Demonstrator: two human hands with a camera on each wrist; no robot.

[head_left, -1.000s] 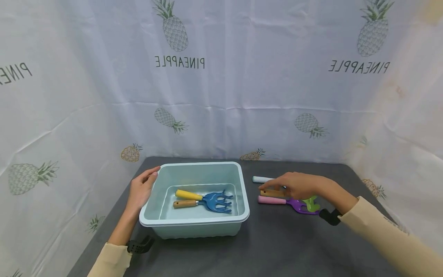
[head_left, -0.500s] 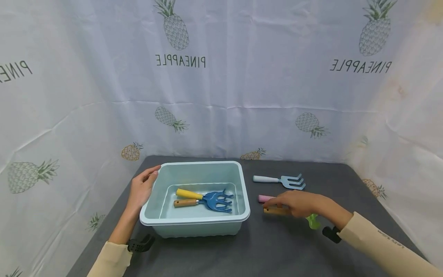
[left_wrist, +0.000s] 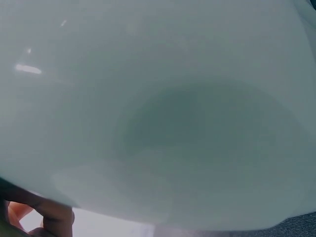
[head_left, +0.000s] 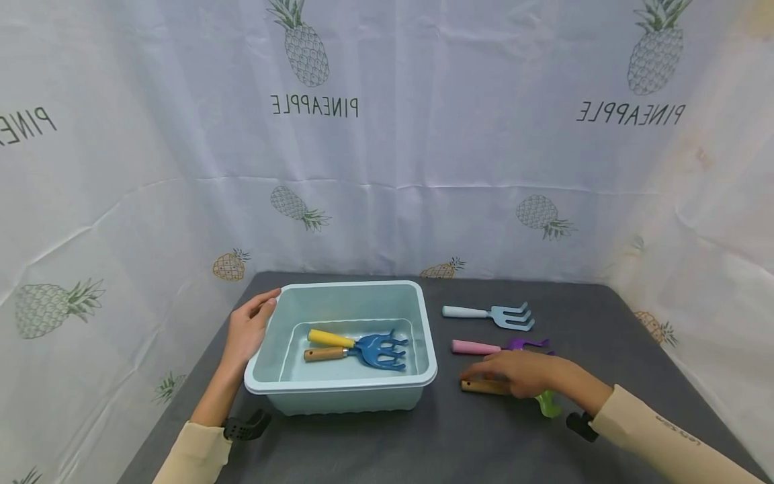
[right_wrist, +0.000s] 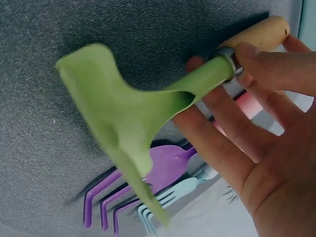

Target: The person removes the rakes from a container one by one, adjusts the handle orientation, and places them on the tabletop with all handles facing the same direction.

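My left hand (head_left: 248, 329) grips the left rim of a pale blue-green plastic tub (head_left: 338, 386); in the left wrist view the tub's outer wall (left_wrist: 197, 123) fills most of the picture, with curled fingers (left_wrist: 57, 217) at the corner. To the tub's right, my right hand (head_left: 529, 373) holds a garden hand tool with a wooden handle (head_left: 484, 387) and green head (right_wrist: 128, 111), low over the table. Thumb and fingers meet near its metal collar. Behind that hand lies a purple hand fork with a pink handle (head_left: 476, 347).
Inside the tub lie blue hand forks (head_left: 379, 351), with a yellow handle (head_left: 329, 338) and a wooden handle (head_left: 324, 354). A light blue hand fork (head_left: 510, 317) lies farther back on the dark table (head_left: 484, 444). A pineapple-print curtain (head_left: 399, 148) hangs behind.
My right hand has brought the green-headed tool toward the front, from over the purple fork to in front of it. The purple and light blue forks are now uncovered. My left hand stays put.
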